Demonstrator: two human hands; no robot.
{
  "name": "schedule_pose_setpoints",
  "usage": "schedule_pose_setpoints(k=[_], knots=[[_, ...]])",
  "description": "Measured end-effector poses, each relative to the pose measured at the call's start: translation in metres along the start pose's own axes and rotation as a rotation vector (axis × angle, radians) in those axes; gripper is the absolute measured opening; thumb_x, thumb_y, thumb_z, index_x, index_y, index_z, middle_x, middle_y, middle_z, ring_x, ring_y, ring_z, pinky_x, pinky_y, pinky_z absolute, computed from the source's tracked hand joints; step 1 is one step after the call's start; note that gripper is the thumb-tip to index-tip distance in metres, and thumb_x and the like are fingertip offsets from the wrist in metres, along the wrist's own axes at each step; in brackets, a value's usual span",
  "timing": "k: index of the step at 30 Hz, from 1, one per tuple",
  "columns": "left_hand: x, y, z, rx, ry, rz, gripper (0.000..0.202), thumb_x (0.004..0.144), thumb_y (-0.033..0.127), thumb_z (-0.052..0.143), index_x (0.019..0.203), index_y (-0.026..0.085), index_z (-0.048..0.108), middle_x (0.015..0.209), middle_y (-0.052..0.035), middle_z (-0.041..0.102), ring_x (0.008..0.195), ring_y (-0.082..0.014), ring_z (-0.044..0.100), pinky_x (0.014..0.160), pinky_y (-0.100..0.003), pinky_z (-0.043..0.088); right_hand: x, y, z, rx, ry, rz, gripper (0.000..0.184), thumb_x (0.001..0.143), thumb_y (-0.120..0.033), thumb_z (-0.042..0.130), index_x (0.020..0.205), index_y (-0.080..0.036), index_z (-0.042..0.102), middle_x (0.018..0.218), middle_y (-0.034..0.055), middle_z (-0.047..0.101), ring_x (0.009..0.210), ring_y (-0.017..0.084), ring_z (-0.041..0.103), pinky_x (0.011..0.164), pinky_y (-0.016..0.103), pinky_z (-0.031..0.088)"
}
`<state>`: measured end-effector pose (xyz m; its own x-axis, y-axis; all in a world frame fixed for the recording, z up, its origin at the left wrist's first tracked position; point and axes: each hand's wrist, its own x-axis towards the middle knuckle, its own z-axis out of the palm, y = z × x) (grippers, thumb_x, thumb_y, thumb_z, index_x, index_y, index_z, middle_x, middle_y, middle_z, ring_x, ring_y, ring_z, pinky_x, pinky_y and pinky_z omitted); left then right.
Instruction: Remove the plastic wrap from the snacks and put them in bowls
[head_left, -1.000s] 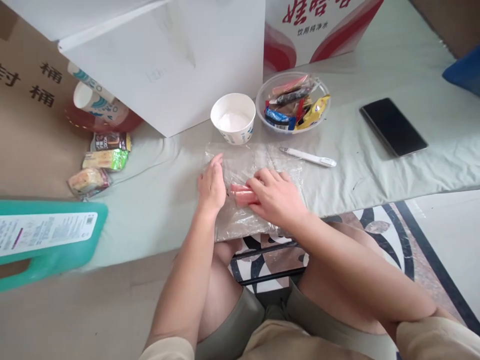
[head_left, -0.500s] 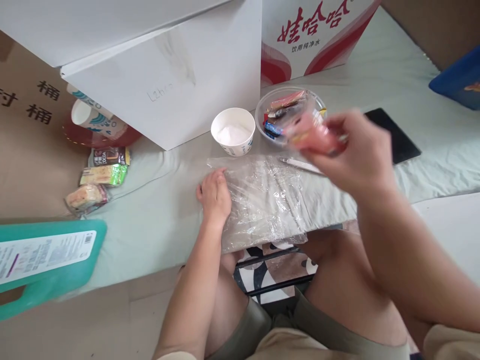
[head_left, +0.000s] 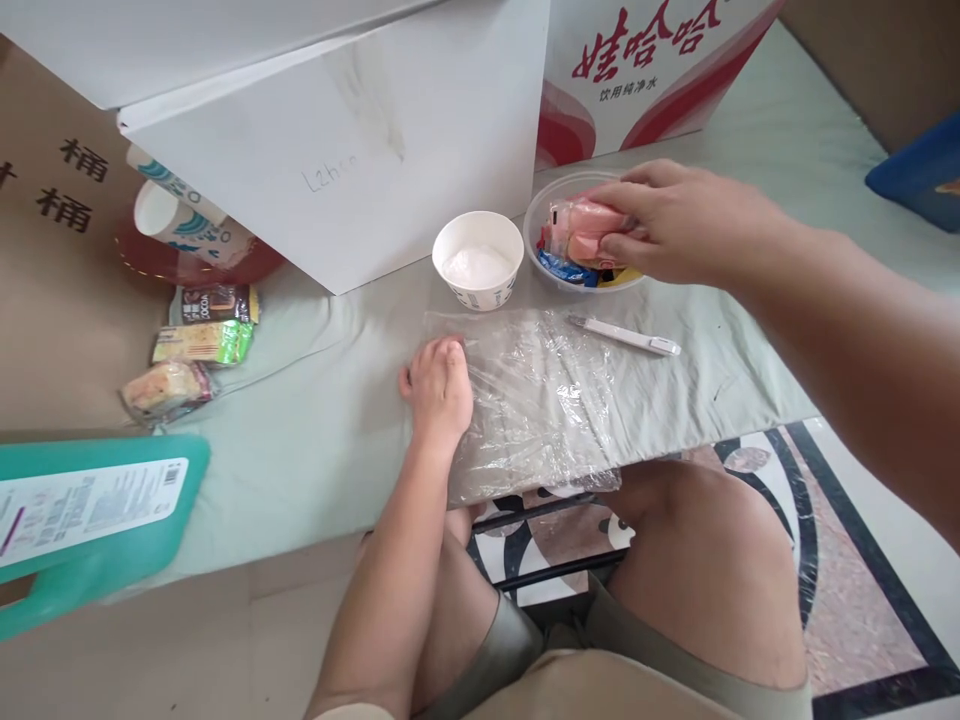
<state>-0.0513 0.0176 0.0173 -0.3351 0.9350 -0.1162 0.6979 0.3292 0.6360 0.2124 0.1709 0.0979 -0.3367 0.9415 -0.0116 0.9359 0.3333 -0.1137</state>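
Observation:
My right hand point(head_left: 667, 222) pinches a pink wrapped snack point(head_left: 589, 228) inside the clear plastic bowl point(head_left: 534, 245). Blue and yellow snack packets lie beneath it, partly hidden by my fingers. On the green cloth, my left hand point(head_left: 439, 390) rests with curled fingers at the left edge of a flat, crinkled clear plastic bag point(head_left: 536, 400), closed on that edge. A white paper bowl point(head_left: 478, 262) with something white inside stands just beyond the bag. Touching the bag's upper right corner is a white utility knife point(head_left: 630, 335).
White cartons point(head_left: 337, 190) and a red-and-white water box point(head_left: 645, 80) wall off the back. At left lie several wrapped snacks point(head_left: 202, 342), paper cups point(head_left: 187, 225) on a red dish and a teal jug point(head_left: 150, 540). A blue object point(head_left: 919, 175) stands far right.
My right hand has moved from in front of the bowl into it with the pink snack. The knife now shows fully, while my arm covers the black tablet. My left hand stays put.

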Motion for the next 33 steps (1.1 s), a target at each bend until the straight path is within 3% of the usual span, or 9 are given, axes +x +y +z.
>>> schedule_pose_setpoints(k=[3, 6, 11, 16, 21, 23, 26, 30, 33], knots=[[0.000, 0.000, 0.002, 0.000, 0.004, 0.006, 0.051, 0.108, 0.035, 0.022, 0.120, 0.028, 0.071, 0.145, -0.0098, 0.068, 0.144, -0.0305, 0.053, 0.130, -0.063, 0.021, 0.011, -0.004, 0.004, -0.053, 0.003, -0.022, 0.064, 0.089, -0.063, 0.069, 0.143, -0.029, 0.068, 0.150, 0.0181, 0.062, 0.124, 0.036, 0.061, 0.084, 0.053, 0.038], [0.000, 0.000, 0.002, 0.001, 0.010, 0.009, 0.050, 0.107, 0.036, 0.022, 0.120, 0.029, 0.070, 0.145, -0.0092, 0.068, 0.144, -0.0299, 0.053, 0.130, -0.062, 0.021, 0.015, -0.006, 0.000, -0.064, -0.042, -0.048, 0.070, 0.087, -0.071, 0.064, 0.137, -0.023, 0.072, 0.142, 0.0193, 0.065, 0.121, 0.032, 0.064, 0.082, 0.048, 0.040], [-0.001, 0.001, 0.000, 0.008, -0.008, 0.004, 0.051, 0.107, 0.037, 0.022, 0.122, 0.028, 0.070, 0.146, -0.0099, 0.067, 0.146, -0.0309, 0.052, 0.130, -0.063, 0.020, -0.001, -0.006, -0.020, 0.035, 0.056, -0.037, 0.084, 0.078, -0.069, 0.074, 0.148, -0.024, 0.062, 0.160, 0.0165, 0.053, 0.135, 0.036, 0.055, 0.086, 0.051, 0.040], [-0.001, 0.000, -0.001, 0.016, -0.014, 0.012, 0.053, 0.106, 0.038, 0.021, 0.124, 0.027, 0.069, 0.146, -0.0109, 0.067, 0.146, -0.0315, 0.051, 0.129, -0.064, 0.021, -0.002, 0.003, -0.021, 0.017, 0.007, -0.057, 0.059, 0.082, -0.065, 0.065, 0.114, -0.016, 0.078, 0.146, 0.0092, 0.066, 0.122, 0.022, 0.061, 0.074, 0.044, 0.035], [-0.001, 0.000, -0.001, 0.020, -0.013, 0.006, 0.051, 0.107, 0.038, 0.022, 0.120, 0.027, 0.070, 0.145, -0.0106, 0.067, 0.146, -0.0313, 0.051, 0.130, -0.063, 0.020, 0.017, 0.019, -0.010, -0.104, 0.108, -0.180, 0.041, 0.083, -0.055, 0.063, 0.105, -0.023, 0.076, 0.141, 0.0007, 0.068, 0.110, 0.014, 0.065, 0.064, 0.039, 0.032], [-0.001, 0.000, -0.001, 0.023, -0.013, -0.004, 0.050, 0.107, 0.038, 0.022, 0.119, 0.028, 0.070, 0.145, -0.0104, 0.067, 0.146, -0.0310, 0.051, 0.130, -0.062, 0.020, 0.020, 0.020, -0.005, -0.017, 0.101, -0.202, 0.032, 0.083, -0.049, 0.061, 0.087, -0.020, 0.074, 0.139, 0.0005, 0.070, 0.116, 0.014, 0.065, 0.071, 0.039, 0.037], [-0.001, 0.000, -0.001, 0.030, -0.013, -0.001, 0.050, 0.107, 0.037, 0.022, 0.120, 0.028, 0.070, 0.146, -0.0106, 0.066, 0.146, -0.0305, 0.051, 0.130, -0.062, 0.020, 0.019, 0.018, -0.002, 0.136, 0.080, -0.228, 0.037, 0.083, -0.050, 0.056, 0.073, -0.017, 0.069, 0.135, 0.0006, 0.073, 0.129, 0.018, 0.061, 0.088, 0.045, 0.039], [0.000, 0.000, 0.000, 0.028, -0.008, 0.012, 0.049, 0.107, 0.036, 0.023, 0.115, 0.028, 0.070, 0.144, -0.0100, 0.068, 0.145, -0.0303, 0.051, 0.129, -0.063, 0.021, 0.007, 0.013, -0.019, 0.127, 0.156, -0.317, 0.041, 0.087, -0.055, 0.055, 0.089, -0.019, 0.076, 0.156, -0.0017, 0.059, 0.148, 0.030, 0.046, 0.105, 0.058, 0.032], [0.001, -0.001, 0.000, 0.019, -0.002, 0.015, 0.049, 0.107, 0.036, 0.023, 0.114, 0.029, 0.072, 0.142, -0.0087, 0.068, 0.145, -0.0303, 0.052, 0.129, -0.063, 0.021, -0.024, -0.010, -0.030, 0.258, 0.395, -0.291, 0.025, 0.090, -0.036, 0.063, 0.102, -0.020, 0.078, 0.151, 0.0058, 0.063, 0.144, 0.032, 0.053, 0.111, 0.058, 0.036]])
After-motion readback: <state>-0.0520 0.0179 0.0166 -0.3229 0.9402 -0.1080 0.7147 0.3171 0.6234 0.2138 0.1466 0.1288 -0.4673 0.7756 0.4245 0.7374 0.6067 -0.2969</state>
